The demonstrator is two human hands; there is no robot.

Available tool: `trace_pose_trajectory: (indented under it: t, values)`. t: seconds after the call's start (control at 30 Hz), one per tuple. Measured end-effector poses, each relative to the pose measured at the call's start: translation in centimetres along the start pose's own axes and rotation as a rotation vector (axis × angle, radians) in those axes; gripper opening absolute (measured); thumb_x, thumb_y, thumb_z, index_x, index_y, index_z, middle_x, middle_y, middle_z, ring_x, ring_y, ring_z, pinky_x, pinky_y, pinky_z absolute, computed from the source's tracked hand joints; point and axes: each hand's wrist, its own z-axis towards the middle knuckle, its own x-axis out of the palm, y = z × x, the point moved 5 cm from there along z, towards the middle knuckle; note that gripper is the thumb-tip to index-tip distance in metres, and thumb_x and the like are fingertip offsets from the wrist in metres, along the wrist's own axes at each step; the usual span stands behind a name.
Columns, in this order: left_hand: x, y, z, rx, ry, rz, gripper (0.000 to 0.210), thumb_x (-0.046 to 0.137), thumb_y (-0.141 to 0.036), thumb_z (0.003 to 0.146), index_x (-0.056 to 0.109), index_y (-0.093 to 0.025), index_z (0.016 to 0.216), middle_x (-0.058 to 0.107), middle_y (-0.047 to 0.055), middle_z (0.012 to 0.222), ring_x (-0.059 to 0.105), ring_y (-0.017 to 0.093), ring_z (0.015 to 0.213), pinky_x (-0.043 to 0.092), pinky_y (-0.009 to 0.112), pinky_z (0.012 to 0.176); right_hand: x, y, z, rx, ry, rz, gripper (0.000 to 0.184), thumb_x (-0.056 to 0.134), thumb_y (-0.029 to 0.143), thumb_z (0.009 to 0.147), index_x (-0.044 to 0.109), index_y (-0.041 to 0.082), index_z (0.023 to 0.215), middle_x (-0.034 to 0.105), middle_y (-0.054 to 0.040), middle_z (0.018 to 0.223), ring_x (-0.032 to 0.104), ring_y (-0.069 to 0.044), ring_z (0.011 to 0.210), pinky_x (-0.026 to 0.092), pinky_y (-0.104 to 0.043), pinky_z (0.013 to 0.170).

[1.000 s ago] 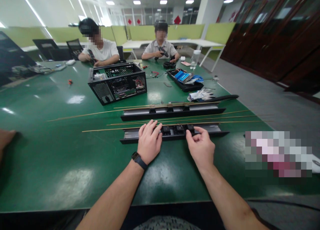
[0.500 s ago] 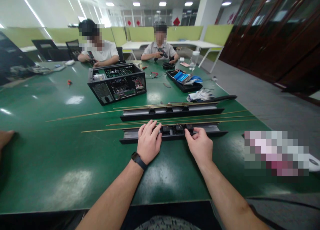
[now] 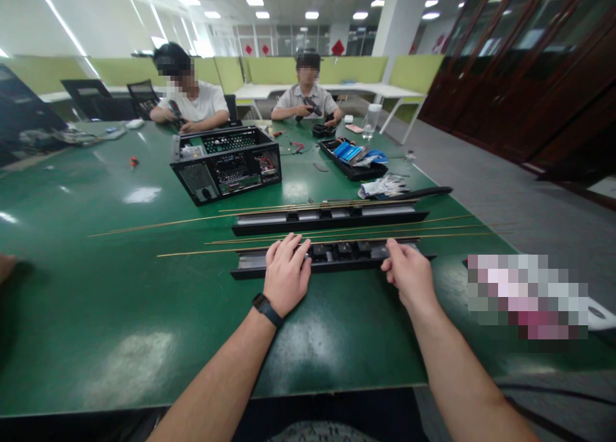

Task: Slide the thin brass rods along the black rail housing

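Observation:
My left hand (image 3: 289, 267), with a dark watch on its wrist, lies over the left part of the nearer black channel-shaped rail (image 3: 346, 266). Its fingers are stretched out and hide what is below them. Several small black blocks (image 3: 343, 249) sit in the rail's light-lined trough, right of that hand. At the rail's right part, my right hand (image 3: 410, 270) has its fingers curled and thumb and index finger close together; whatever they may hold is hidden. Thin brass-coloured rods (image 3: 183, 255) run along the rail's far side. Behind them lies a second, similar black rail (image 3: 332, 224).
An open computer case (image 3: 226, 166) stands farther back on the green table (image 3: 120, 314). A black tray (image 3: 353, 163) with blue items and white gloves (image 3: 382, 187) are at the back right. Two people sit across; another person's hand (image 3: 6, 265) shows at the left edge.
My right hand has moved right along the nearer rail, away from the black blocks, and its fingers have curled in more. My left hand stays where it was.

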Motion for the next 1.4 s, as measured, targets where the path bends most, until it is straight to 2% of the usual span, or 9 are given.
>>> trace_pose_trajectory:
  t: [0.1,0.27,0.53,0.63,0.73,0.9,1.2,1.4]
  values:
    - [0.0,0.1,0.2,0.004,-0.004,-0.004,0.04,0.052,-0.023,0.095,0.055,-0.025,0.135,0.059,0.01,0.14,0.045,0.026,0.139,0.03,0.049,0.116,-0.6,0.3,1.6,0.063,0.028,0.083,0.038,0.064,0.053,0.082,0.065,0.016,0.091,0.06,0.0006,0.052,0.041,-0.009,0.029,0.022,-0.019,0.029]
    - [0.3,0.7,0.9,0.003,0.0,0.01,0.04,0.051,-0.022,0.095,0.055,-0.024,0.134,0.059,0.01,0.139,0.045,0.025,0.139,0.029,0.047,0.117,-0.5,0.9,2.9,0.185,0.088,0.185,0.027,0.061,0.042,0.088,0.063,0.015,0.09,0.056,0.0019,0.048,0.037,-0.007,0.028,0.02,-0.016,0.029]
    - [0.6,1.3,2.5,-0.046,0.003,0.033,0.037,0.053,-0.019,0.09,0.058,-0.022,0.126,0.062,0.009,0.131,0.05,0.025,0.132,0.029,0.046,0.114,0.7,1.2,6.2,0.264,0.311,0.185,0.027,0.06,0.038,0.092,0.062,0.011,0.091,0.057,0.0001,0.051,0.032,-0.005,0.028,0.014,-0.015,0.028]
    - [0.6,1.1,3.1,-0.081,0.011,0.036,0.035,0.055,-0.017,0.085,0.061,-0.022,0.119,0.065,0.009,0.124,0.054,0.026,0.125,0.031,0.047,0.112,0.9,1.1,6.6,0.287,0.353,0.22,0.025,0.059,0.035,0.092,0.062,0.011,0.091,0.056,0.0003,0.051,0.03,-0.005,0.028,0.013,-0.015,0.028]
    - [0.7,1.0,3.4,-0.099,0.022,0.028,0.035,0.055,-0.016,0.084,0.061,-0.023,0.118,0.067,0.008,0.119,0.058,0.026,0.116,0.032,0.047,0.11,0.9,0.9,6.6,0.287,0.319,0.305,0.021,0.057,0.032,0.093,0.063,0.012,0.093,0.055,0.0017,0.05,0.029,-0.005,0.027,0.014,-0.015,0.027]
    - [0.8,1.0,3.3,-0.116,0.014,0.013,0.035,0.055,-0.015,0.083,0.061,-0.025,0.116,0.067,0.007,0.118,0.059,0.026,0.113,0.031,0.046,0.109,0.8,0.4,6.3,0.255,0.232,0.344,0.018,0.059,0.029,0.091,0.064,0.012,0.091,0.057,0.001,0.051,0.032,-0.005,0.027,0.016,-0.015,0.026]
    - [0.8,1.3,3.5,-0.104,0.047,0.003,0.033,0.056,-0.016,0.083,0.061,-0.026,0.114,0.068,0.005,0.117,0.06,0.024,0.111,0.033,0.044,0.106,0.8,0.7,5.8,0.211,0.2,0.37,0.016,0.063,0.029,0.088,0.065,0.013,0.089,0.062,-0.0016,0.058,0.037,-0.006,0.029,0.018,-0.016,0.025]
    - [0.8,1.5,3.6,-0.113,0.057,0.002,0.033,0.056,-0.017,0.082,0.062,-0.027,0.113,0.068,0.005,0.115,0.061,0.025,0.109,0.033,0.044,0.105,0.7,0.7,5.6,0.234,0.146,0.425,0.012,0.063,0.025,0.088,0.065,0.014,0.091,0.059,0.0009,0.057,0.037,-0.005,0.031,0.02,-0.014,0.024]
